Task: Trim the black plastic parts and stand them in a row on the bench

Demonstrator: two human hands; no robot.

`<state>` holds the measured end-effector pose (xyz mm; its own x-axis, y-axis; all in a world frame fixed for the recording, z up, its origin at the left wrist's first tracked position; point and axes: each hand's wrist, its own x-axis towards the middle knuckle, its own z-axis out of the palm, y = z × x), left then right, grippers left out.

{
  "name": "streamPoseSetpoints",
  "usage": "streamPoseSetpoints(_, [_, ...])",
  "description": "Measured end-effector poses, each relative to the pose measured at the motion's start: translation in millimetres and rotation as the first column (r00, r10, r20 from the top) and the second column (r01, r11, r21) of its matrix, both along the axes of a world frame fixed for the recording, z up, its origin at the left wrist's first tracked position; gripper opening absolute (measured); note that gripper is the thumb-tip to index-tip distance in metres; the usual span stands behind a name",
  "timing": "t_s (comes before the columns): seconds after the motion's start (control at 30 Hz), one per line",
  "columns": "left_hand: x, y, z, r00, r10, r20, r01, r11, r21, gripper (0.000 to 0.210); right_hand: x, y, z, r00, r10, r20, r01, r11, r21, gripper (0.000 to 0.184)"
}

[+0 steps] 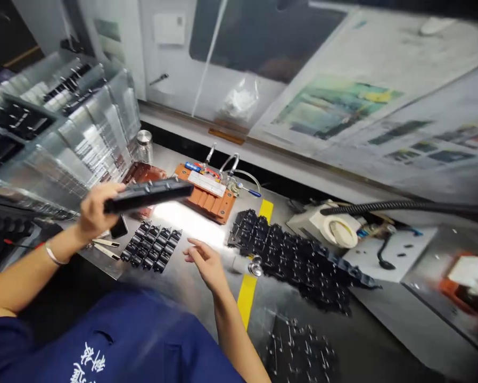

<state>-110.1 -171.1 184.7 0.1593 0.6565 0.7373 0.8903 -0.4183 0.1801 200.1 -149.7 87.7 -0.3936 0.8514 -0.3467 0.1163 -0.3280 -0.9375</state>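
Note:
My left hand [96,210] is closed round the near end of a long black tray [151,193], raised over the left part of the bench. Small shiny metal bits show along the tray's top. Below it, a block of black moulded parts [153,247] lies in neat rows on the metal bench. My right hand [205,261] hovers to the right of those rows, fingers apart, with nothing in it. Behind the hands sits an orange fixture [213,206] with metal toggle clamps and a white label.
Clear plastic bins [99,138] holding black trays stand at left. A metal flask [145,146] is behind. More black parts [287,255] cover the right side, across yellow tape [247,300]. Beyond them are a cream-coloured device [322,223] and a ribbed black hose [406,206].

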Motion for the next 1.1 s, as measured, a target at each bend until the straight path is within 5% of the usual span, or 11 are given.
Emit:
streamPoseSetpoints(0.13, [-97,21,117.1,0.846,0.529,-0.066,-0.527,0.848,0.049,0.073,7,7,-16.9,0.982,-0.086,0.169,0.079,0.996,0.048,0.053])
streamPoseSetpoints(0.2, [-151,45,150.0,0.748,0.655,-0.109,-0.661,0.75,-0.03,0.071,-1,-1,-20.0,0.979,-0.042,0.201,0.028,0.997,0.07,0.055])
streamPoseSetpoints(0.27, [-200,72,158.3,0.706,0.709,0.002,-0.703,0.7,-0.123,0.075,-13,-12,-21.2,0.974,-0.007,0.226,-0.018,0.994,0.109,0.056])
streamPoseSetpoints(0.33, [-241,97,148.8,0.719,0.678,0.152,-0.649,0.733,-0.202,0.071,-28,-21,-21.9,0.966,0.023,0.258,-0.067,0.985,0.161,0.056])
streamPoseSetpoints(0.47, [-291,133,124.1,0.826,0.564,0.027,-0.515,0.773,-0.371,0.044,-68,-22,-13.8,0.939,0.066,0.336,-0.159,0.954,0.255,0.053])
streamPoseSetpoints(0.6, [-300,115,126.3,0.894,0.443,-0.059,-0.432,0.823,-0.368,0.03,-133,-2,29.6,0.907,0.132,0.399,-0.314,0.843,0.437,0.039])
streamPoseSetpoints(0.73, [-262,18,97.0,0.939,0.324,-0.118,-0.343,0.914,-0.217,0.039,-236,18,97.9,0.941,0.139,0.308,-0.337,0.455,0.824,0.027])
streamPoseSetpoints(0.83, [-210,-53,28.4,0.921,0.346,0.178,-0.369,0.922,0.118,0.055,-318,22,137.6,0.912,0.248,0.325,-0.343,0.031,0.939,0.03])
streamPoseSetpoints(0.9, [-179,-71,-21.2,0.858,0.378,0.348,-0.454,0.875,0.168,0.07,-361,23,150.5,0.841,0.282,0.461,-0.421,-0.195,0.886,0.038])
streamPoseSetpoints(1.0, [-155,-62,-68.8,0.817,0.393,0.421,-0.479,0.87,0.118,0.071,-397,27,154.0,0.766,0.278,0.579,-0.481,-0.351,0.804,0.036])
streamPoseSetpoints(1.1, [-154,-47,-81.2,0.796,0.408,0.448,-0.505,0.855,0.118,0.07,-405,35,154.2,0.774,0.309,0.552,-0.43,-0.384,0.817,0.033])
